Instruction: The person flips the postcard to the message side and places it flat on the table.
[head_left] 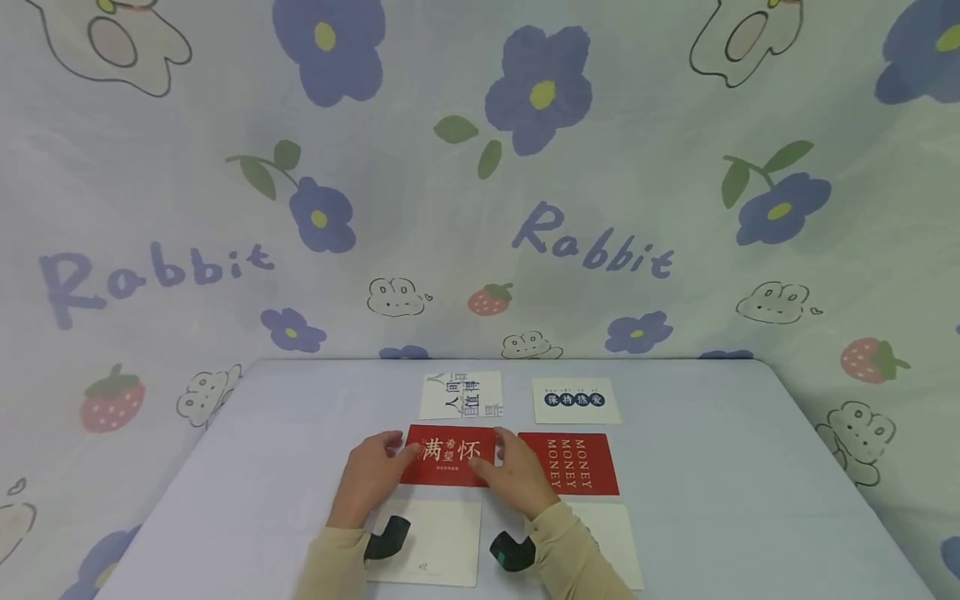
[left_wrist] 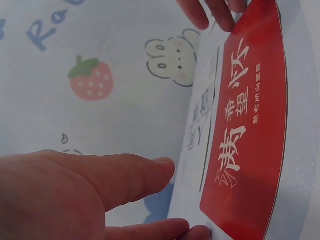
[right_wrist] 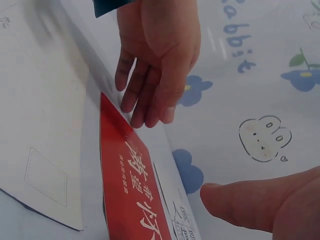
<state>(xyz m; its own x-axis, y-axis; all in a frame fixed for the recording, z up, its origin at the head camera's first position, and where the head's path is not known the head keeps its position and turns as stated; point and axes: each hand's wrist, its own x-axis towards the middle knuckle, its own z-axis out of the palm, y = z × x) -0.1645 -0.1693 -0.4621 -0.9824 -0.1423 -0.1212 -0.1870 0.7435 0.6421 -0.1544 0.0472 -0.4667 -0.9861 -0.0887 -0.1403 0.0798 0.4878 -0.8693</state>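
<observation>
A red card point(head_left: 447, 461) with pale Chinese lettering lies flat on the table between the two hands. At its left edge, the fingertips of my left hand point(head_left: 372, 471) are lowered beside the card, with the thumb raised apart from them. My right hand point(head_left: 520, 472) is at the opposite short edge, its thumb overlapping the card in the head view. In the left wrist view, the right hand's fingers point(left_wrist: 220, 12) meet the card's far end. In the right wrist view, the left hand's fingers point(right_wrist: 136, 95) extend fairly straight down beside the card's edge.
Right of it lies a red card point(head_left: 566, 464) reading MONEY. Two white printed cards, one on the left point(head_left: 435, 404) and one on the right point(head_left: 576, 417), lie behind. Nearer are two cream cards point(head_left: 442, 542), the right one point(head_left: 618, 542) partly under my forearm. A patterned cloth point(head_left: 420, 208) hangs behind the table.
</observation>
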